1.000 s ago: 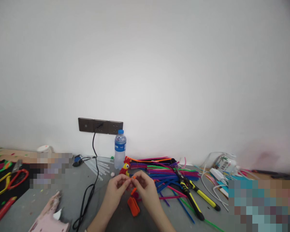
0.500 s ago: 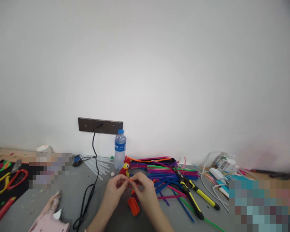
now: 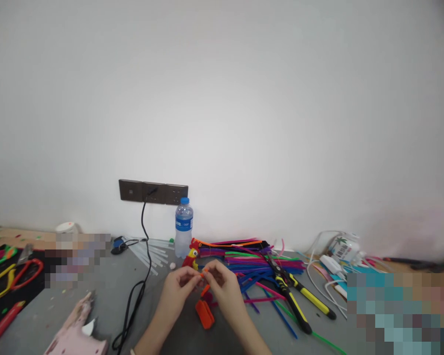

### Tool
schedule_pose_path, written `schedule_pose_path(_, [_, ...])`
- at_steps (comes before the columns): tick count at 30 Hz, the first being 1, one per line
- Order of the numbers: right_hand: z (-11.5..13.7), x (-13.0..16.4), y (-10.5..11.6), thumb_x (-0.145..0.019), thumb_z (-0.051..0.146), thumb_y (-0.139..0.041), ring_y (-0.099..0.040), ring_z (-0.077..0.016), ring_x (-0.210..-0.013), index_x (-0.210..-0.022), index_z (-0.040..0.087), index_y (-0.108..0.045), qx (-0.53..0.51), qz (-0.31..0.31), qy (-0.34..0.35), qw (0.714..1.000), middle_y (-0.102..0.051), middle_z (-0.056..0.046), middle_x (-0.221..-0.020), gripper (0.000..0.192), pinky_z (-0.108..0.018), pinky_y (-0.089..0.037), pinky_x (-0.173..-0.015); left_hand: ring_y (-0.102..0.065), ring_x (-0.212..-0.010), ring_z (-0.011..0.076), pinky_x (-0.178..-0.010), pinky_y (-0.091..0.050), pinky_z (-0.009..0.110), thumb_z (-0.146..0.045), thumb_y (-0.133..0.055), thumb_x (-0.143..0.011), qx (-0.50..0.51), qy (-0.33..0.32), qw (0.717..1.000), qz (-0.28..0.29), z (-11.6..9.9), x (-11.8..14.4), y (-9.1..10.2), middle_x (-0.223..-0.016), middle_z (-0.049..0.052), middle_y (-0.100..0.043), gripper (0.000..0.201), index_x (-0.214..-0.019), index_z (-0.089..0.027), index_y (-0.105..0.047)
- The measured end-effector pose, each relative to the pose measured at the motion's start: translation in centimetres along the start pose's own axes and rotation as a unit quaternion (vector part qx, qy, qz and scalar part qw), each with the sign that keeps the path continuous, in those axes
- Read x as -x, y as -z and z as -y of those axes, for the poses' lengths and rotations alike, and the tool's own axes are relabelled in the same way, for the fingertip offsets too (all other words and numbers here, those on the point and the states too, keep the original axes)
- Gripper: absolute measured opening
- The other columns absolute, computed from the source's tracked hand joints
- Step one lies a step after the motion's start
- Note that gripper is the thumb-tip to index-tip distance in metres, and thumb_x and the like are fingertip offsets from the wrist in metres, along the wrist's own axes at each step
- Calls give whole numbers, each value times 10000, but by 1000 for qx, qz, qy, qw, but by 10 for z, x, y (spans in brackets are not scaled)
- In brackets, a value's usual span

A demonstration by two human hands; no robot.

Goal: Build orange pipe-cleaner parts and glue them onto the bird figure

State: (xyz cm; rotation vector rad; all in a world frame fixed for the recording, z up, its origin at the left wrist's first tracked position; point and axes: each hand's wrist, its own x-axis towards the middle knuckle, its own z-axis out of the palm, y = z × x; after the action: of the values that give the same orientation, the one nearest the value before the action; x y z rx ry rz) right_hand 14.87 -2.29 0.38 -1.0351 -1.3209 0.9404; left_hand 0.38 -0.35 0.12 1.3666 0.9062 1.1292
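Observation:
My left hand (image 3: 179,291) and my right hand (image 3: 223,287) meet above the grey table, thumbs and fingertips pinched together. Between the fingertips shows a small orange piece (image 3: 204,271), perhaps pipe cleaner; most of it is hidden. Just behind the left fingers stands a small red and yellow chicken figure (image 3: 193,254), its lower part covered. Under the hands lies a folded orange object (image 3: 205,314), with a short orange strip (image 3: 205,290) above it. Many coloured pipe cleaners (image 3: 259,264) are piled beyond my right hand.
Yellow-and-black pliers (image 3: 292,301) rest on the pipe cleaners. A water bottle (image 3: 184,229) stands against the wall. A black cable (image 3: 135,291) crosses the table at left, near a pink glue gun (image 3: 77,330). Scissors (image 3: 13,281) lie far left; a white bottle (image 3: 344,249) stands right.
My right hand has shifted slightly up and right, so the fingertips are a little apart and more of the orange piece shows. My left hand has barely moved.

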Motion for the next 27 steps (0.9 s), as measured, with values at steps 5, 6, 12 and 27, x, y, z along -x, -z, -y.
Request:
schedule_pose_path(5, [1,1,-3,-820,486,-618,-594,-171,-633,-704,189,-588,17,16,21,1000,-585,-9,-677,320,-260,-471,-593,-632,-625,200,-596,-456,248,-338,-696,-747,-47,-25,998,-14,6,-1,4,-638,51,-701,205,-672,-148,-706])
schedule_pose_path(6, [0,1,-3,-825,500,-609,-592,-172,-636,-699,186,-592,11,22,19,1000,-589,-11,-672,338,-262,-469,-599,-632,-632,202,-601,-457,249,-333,-689,-752,-52,-28,998,-19,7,-2,4,-641,53,-700,201,-674,-148,-703])
schedule_pose_path(12, [-11,-5,0,-755,602,-640,-549,-155,-573,-659,176,-593,-61,33,-28,997,-564,4,-608,440,-266,-441,-574,-625,-627,203,-590,-453,245,-313,-671,-753,-79,-34,996,-29,7,0,4,-643,55,-695,180,-666,-156,-683])
schedule_pose_path(27, [-21,-2,-9,-621,428,-837,-540,-115,-594,-772,163,-652,-208,36,-106,972,-628,20,-657,357,-223,-399,-585,-628,-655,199,-609,-482,249,-332,-670,-748,-25,-52,998,-28,3,5,-5,-664,43,-696,204,-707,-135,-700])
